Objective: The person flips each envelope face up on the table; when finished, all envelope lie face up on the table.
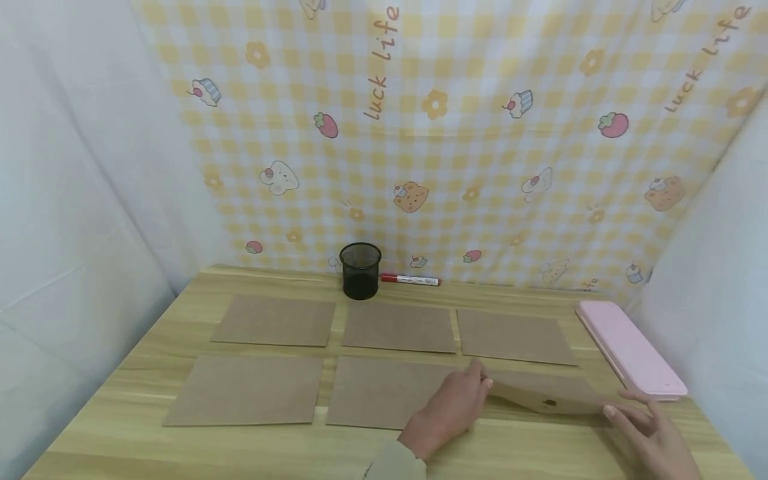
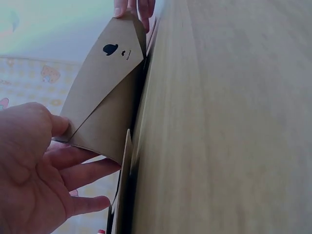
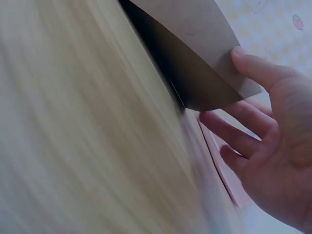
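A brown kraft paper envelope (image 1: 543, 395), its slanted flap edge and small dark print showing in the left wrist view, is tilted up from the table at the front right. My left hand (image 1: 451, 408) pinches its left end, the thumb on the printed face and fingers behind. At the other end my right hand (image 1: 655, 437) pinches a corner; the right wrist view shows its thumb (image 3: 253, 66) on top and fingers underneath. The envelope bows slightly between the hands. Beside my left hand lies another flat brown envelope (image 1: 384, 393), partly covered by that hand.
Several matching brown rectangles lie flat in two rows, among them one at back right (image 1: 516, 337) and one at front left (image 1: 246, 390). Behind them stand a black mesh pen cup (image 1: 361, 273) and a red-and-white marker (image 1: 411, 280). A pink case (image 1: 630, 350) lies along the right side.
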`<state>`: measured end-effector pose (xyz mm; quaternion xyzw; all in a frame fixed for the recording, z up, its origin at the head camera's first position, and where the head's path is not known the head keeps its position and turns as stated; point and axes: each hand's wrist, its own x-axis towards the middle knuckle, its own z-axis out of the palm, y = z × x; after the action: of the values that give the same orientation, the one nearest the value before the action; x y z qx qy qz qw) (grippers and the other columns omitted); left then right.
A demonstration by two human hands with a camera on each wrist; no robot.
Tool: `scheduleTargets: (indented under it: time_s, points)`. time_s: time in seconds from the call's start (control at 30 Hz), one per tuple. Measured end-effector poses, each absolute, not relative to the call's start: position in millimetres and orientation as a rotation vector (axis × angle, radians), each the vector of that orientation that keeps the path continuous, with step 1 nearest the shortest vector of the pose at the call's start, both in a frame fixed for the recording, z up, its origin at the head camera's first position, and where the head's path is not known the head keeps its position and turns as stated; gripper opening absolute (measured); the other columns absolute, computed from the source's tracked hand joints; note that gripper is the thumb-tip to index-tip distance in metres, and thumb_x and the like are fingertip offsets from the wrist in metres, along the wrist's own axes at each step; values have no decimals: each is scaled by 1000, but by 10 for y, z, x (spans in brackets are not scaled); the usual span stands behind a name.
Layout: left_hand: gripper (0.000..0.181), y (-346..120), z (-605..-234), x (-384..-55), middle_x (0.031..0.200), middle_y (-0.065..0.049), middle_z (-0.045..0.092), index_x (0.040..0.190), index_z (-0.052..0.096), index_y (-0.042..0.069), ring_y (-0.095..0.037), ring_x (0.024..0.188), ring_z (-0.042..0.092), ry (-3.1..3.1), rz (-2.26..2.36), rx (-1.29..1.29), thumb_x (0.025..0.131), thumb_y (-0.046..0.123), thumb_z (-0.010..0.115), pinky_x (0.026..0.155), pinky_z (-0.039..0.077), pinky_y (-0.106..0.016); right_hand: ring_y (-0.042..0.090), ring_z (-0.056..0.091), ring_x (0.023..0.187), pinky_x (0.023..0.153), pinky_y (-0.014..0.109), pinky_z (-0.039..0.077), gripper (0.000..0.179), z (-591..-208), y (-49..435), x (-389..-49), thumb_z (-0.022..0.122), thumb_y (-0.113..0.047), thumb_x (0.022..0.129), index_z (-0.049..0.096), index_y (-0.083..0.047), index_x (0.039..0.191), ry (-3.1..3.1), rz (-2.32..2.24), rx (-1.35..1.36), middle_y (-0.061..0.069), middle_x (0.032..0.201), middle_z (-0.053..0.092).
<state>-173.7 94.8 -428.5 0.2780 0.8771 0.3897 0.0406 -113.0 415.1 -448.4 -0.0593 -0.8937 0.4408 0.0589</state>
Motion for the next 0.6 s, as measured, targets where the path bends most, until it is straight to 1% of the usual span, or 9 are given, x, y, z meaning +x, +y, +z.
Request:
scheduleTargets:
  time_s: [0.03, 0.1, 0.17, 0.23, 0.27, 0.33, 0.37, 0.47, 0.6]
  points:
    - [16, 956, -4288, -1740, 55, 8, 37, 106, 42, 8, -3, 43, 32, 2657, 1259, 803, 101, 22, 38, 41, 33, -16, -10, 53, 87, 87, 69, 25, 50, -4472, 4137, -1124, 58, -24, 93, 32, 4, 125, -2683, 1341, -228, -18, 97, 65]
    - [19, 972, -4300, -1746, 52, 7, 35, 109, 36, 6, -3, 39, 30, 2618, 1368, 738, 101, 22, 40, 36, 30, -16, -13, 50, 85, 93, 70, 18, 45, -4460, 4096, -1117, 61, -24, 91, 34, 4, 114, -2608, 1362, -299, -19, 92, 65]
    - [26, 977, -4312, -1749, 49, 7, 33, 114, 31, 2, -3, 35, 28, 2589, 1457, 692, 100, 21, 41, 34, 28, -15, -13, 49, 82, 99, 51, 31, 39, -4453, 4026, -1120, 63, -23, 90, 35, 2, 100, -2556, 1297, -343, -19, 86, 65]
    - [36, 982, -4323, -1750, 48, 8, 32, 122, 27, -5, -2, 34, 26, 2604, 1479, 695, 101, 21, 40, 32, 26, -14, -9, 49, 75, 87, 27, 41, 37, -4447, 3943, -1123, 66, -21, 88, 36, -1, 88, -2494, 1190, -368, -23, 78, 62]
    - [34, 985, -4328, -1751, 48, 8, 31, 121, 29, -4, -1, 34, 26, 2615, 1478, 701, 101, 21, 39, 33, 26, -14, -11, 42, 68, 77, 19, 41, 35, -4450, 3901, -1127, 67, -19, 87, 37, -2, 83, -2452, 1148, -371, -22, 71, 58]
    - [23, 987, -4333, -1751, 49, 9, 30, 112, 36, 1, -1, 35, 25, 2635, 1479, 723, 101, 21, 37, 33, 25, -13, -6, 44, 64, 59, 10, 34, 31, -4454, 3835, -1133, 69, -15, 85, 42, -3, 75, -2389, 1043, -365, -19, 66, 56]
    - [19, 989, -4334, -1751, 49, 9, 30, 108, 37, 3, -1, 35, 25, 2648, 1478, 731, 101, 21, 37, 33, 25, -13, -5, 45, 63, 59, 8, 34, 28, -4454, 3810, -1138, 70, -13, 83, 46, -4, 73, -2354, 1018, -358, -18, 64, 55]
    - [15, 988, -4333, -1759, 52, 10, 28, 89, 33, 12, 0, 38, 24, 2673, 1500, 759, 101, 19, 37, 34, 23, -12, -15, 48, 67, 62, 3, 37, 18, -4455, 3755, -1160, 71, -6, 81, 55, -4, 72, -2274, 997, -313, -23, 65, 55]
    - [19, 988, -4342, -1768, 54, 10, 28, 84, 32, 12, 1, 41, 25, 2704, 1558, 750, 100, 17, 41, 35, 22, -12, -18, 52, 78, 69, 3, 42, 15, -4468, 3716, -1200, 69, 11, 76, 59, 3, 82, -2211, 1003, -146, -26, 80, 57]
